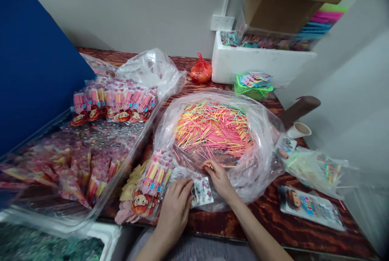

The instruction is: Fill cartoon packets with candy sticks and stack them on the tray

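Observation:
My right hand (pixel 221 180) is closed in a pinch round a small bundle of thin coloured sticks (pixel 209 165), whose ends face me. It is at the near rim of a large clear plastic bag (pixel 264 163), rolled open around a heap of pink, yellow and green sticks (pixel 212 125). My left hand (pixel 176 202) has its fingers bent together at the edge of a small printed plastic packet (pixel 202 191); its fingertips are partly hidden. Left of that hand lie several filled packets (pixel 156 176) with a cartoon face, on yellow and pink cloth-like pieces (pixel 133 184).
A clear-walled tray (pixel 130 159) of filled packets stands left. Behind are a red bag (pixel 201 69), a green basket (pixel 251 90) with cards and a white foam box (pixel 258 64). At right are a paper cup (pixel 299 130), a bag of sticks (pixel 319 170) and flat packets (pixel 311 208).

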Demonstrator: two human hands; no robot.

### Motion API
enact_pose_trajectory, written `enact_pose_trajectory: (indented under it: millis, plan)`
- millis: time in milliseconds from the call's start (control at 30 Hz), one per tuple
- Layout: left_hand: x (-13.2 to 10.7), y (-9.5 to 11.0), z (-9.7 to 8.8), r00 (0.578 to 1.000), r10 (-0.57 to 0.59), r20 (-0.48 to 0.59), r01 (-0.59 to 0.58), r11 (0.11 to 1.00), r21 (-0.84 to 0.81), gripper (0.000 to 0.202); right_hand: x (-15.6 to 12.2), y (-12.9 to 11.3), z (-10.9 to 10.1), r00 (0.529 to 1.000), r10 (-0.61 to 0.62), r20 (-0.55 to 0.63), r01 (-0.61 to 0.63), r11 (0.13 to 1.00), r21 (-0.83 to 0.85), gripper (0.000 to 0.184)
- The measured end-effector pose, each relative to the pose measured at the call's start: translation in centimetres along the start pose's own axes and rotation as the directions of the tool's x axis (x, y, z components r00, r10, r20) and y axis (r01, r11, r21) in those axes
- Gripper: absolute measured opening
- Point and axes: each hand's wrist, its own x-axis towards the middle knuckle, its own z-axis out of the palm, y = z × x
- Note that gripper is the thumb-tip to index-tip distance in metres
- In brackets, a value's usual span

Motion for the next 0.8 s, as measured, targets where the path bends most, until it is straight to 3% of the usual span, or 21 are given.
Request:
enact_pose_trajectory:
  millis: [233, 300, 433, 633, 800]
  plan:
    - [-0.8, -0.3, 1.8, 0.992, -0.092, -0.082, 0.099, 0.991, 0.085, 0.053, -0.2, 1.8, 0.3, 0.999, -0.019, -0.037, 0.022, 0.997, 0.074, 0.02]
    - [-0.6, -0.4, 2.0, 0.987, -0.119, -0.107, 0.125, 0.991, 0.055, 0.046, -0.2, 1.9, 0.4, 0.998, -0.025, -0.058, 0.029, 0.996, 0.079, 0.021]
    - [-0.3, -0.7, 2.0, 0.976, -0.148, -0.158, 0.143, 0.989, -0.04, 0.007, -0.1, 2.0, 0.4, 0.996, -0.012, -0.092, 0.022, 0.993, 0.113, 0.02]
    - [0.2, -0.6, 1.3, 0.971, -0.088, -0.222, 0.057, 0.988, -0.142, 0.011, -0.1, 1.9, 0.5, 0.994, 0.007, -0.113, 0.011, 0.988, 0.155, 0.02]
    - [1.1, -0.4, 0.0, 0.977, -0.102, -0.187, 0.066, 0.98, -0.189, 0.015, -0.1, 2.3, 0.6, 0.993, 0.033, -0.111, -0.009, 0.976, 0.216, 0.018]
